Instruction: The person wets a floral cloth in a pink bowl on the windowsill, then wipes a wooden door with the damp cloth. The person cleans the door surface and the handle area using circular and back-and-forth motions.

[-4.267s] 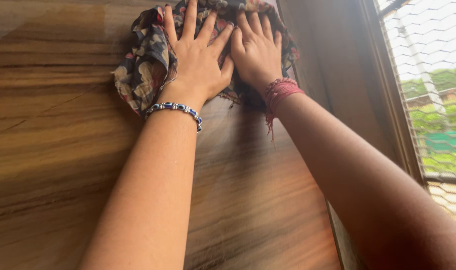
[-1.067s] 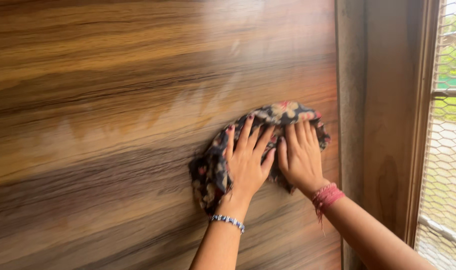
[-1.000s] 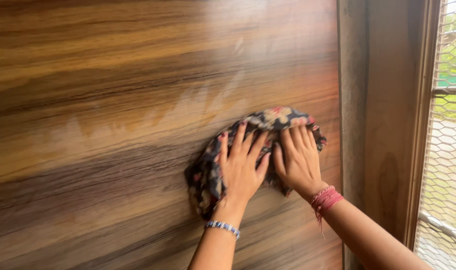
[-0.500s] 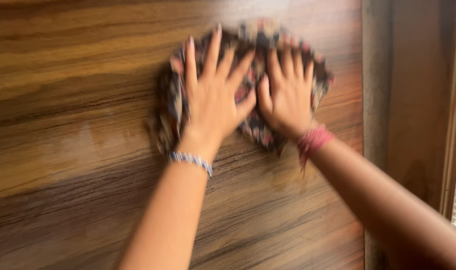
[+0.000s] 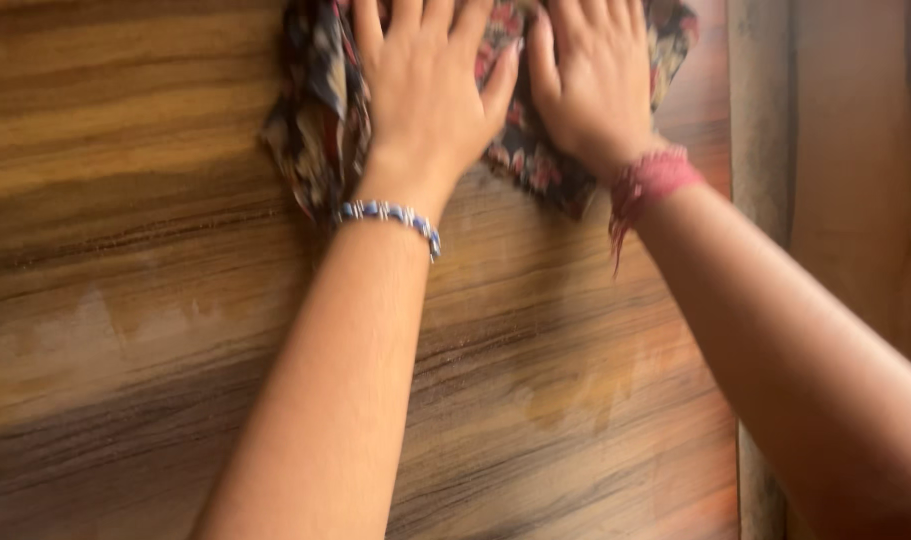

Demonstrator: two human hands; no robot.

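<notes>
While the floral cloth (image 5: 320, 110) lay spread against the wooden panel (image 5: 125, 330) near the top of the view, both hands pressed flat on it, side by side with thumbs almost touching. Fingers open, the left hand (image 5: 430, 85) covered the cloth's middle and the right hand (image 5: 595, 80) its right part; neither gripped it. A beaded bracelet (image 5: 390, 215) circled the left wrist, red thread (image 5: 650, 180) the right. Half a second earlier the cloth and hands sat lower on the panel.
</notes>
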